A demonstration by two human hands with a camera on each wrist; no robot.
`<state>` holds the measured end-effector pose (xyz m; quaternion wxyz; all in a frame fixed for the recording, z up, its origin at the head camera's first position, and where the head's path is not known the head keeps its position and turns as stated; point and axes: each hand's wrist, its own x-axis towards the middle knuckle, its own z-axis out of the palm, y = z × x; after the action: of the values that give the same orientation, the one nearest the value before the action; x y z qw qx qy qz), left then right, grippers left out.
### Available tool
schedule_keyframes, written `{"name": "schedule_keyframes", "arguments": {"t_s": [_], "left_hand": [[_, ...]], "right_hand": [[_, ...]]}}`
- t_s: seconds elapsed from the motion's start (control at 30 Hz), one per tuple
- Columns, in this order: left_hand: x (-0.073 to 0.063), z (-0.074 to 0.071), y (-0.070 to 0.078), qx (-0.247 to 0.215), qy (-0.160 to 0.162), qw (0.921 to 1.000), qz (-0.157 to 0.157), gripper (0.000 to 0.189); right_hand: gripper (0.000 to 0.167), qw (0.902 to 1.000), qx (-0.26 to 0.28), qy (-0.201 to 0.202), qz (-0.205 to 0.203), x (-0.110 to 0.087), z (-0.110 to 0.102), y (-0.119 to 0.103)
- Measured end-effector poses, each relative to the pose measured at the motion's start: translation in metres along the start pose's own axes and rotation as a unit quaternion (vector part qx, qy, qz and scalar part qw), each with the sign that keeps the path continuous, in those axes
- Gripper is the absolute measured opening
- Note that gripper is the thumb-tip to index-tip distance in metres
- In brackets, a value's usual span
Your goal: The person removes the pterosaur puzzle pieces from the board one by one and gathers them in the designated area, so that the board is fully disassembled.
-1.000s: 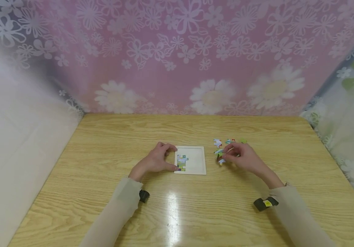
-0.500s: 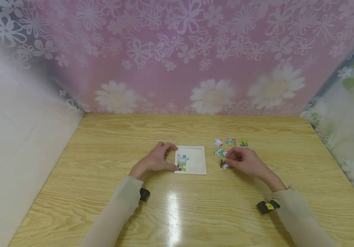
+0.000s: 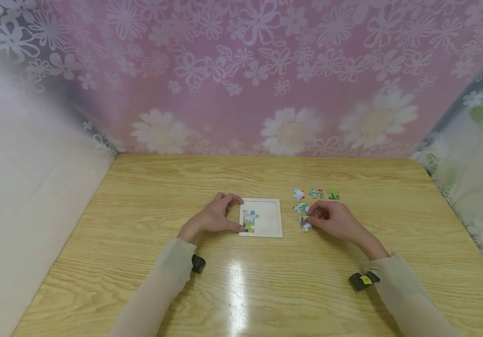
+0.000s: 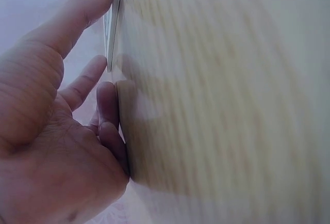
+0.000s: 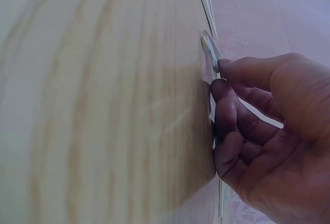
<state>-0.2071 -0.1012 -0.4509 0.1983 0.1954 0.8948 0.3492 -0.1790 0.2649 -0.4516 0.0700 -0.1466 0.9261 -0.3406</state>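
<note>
A white square puzzle board [image 3: 268, 220] lies flat on the table, with a few joined pieces [image 3: 248, 222] along its left side. My left hand [image 3: 216, 216] holds the board at its left edge, thumb by the near corner and forefinger by the far one. In the left wrist view the thumb [image 4: 77, 20] rests against the board's edge. To the right of the board, my right hand [image 3: 331, 217] pinches a puzzle piece [image 3: 304, 223] between thumb and fingers. The right wrist view shows this piece [image 5: 210, 51] tilted, close over the wood.
Beyond the held piece lies another puzzle piece [image 3: 300, 208]. Farther back, a white piece [image 3: 298, 194], a blue and red piece [image 3: 316, 193] and a green piece [image 3: 333, 194] form a row. A flowered pink cloth [image 3: 224, 93] hangs behind the wooden table [image 3: 161, 182].
My right hand has moved slightly toward me and to the right with its piece, which now lies flatter, picture side up. The green piece behind has come into full view. My left hand stays on the board.
</note>
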Motion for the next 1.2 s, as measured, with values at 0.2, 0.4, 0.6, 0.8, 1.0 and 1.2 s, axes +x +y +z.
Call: {"name": "schedule_keyframes", "arguments": {"t_s": [0.2,0.4,0.6,0.8,1.0,1.2], "left_hand": [[0.000,0.001,0.000,-0.004,0.000,1.0000,0.000,0.070],[0.001,0.001,-0.002,-0.003,0.000,1.0000,0.001,0.071],[0.000,0.000,-0.001,-0.005,-0.004,1.0000,0.000,0.072],[0.001,-0.001,-0.002,-0.003,-0.005,1.0000,0.001,0.071],[0.001,-0.001,-0.003,-0.008,-0.007,0.9999,0.004,0.072],[0.001,0.000,-0.003,-0.011,-0.009,0.9999,0.004,0.071]], "right_hand": [[0.006,1.0000,-0.005,-0.001,-0.001,0.001,0.000,0.000],[0.007,1.0000,-0.009,0.001,-0.004,0.000,-0.002,-0.003],[0.012,0.9999,-0.005,0.010,-0.010,0.002,0.000,-0.010],[0.019,0.9995,0.015,0.015,-0.023,0.008,0.005,-0.024],[0.021,0.9985,0.026,0.013,-0.047,0.017,0.013,-0.038],[0.019,0.9970,0.045,0.010,-0.062,0.027,0.025,-0.049]]}}
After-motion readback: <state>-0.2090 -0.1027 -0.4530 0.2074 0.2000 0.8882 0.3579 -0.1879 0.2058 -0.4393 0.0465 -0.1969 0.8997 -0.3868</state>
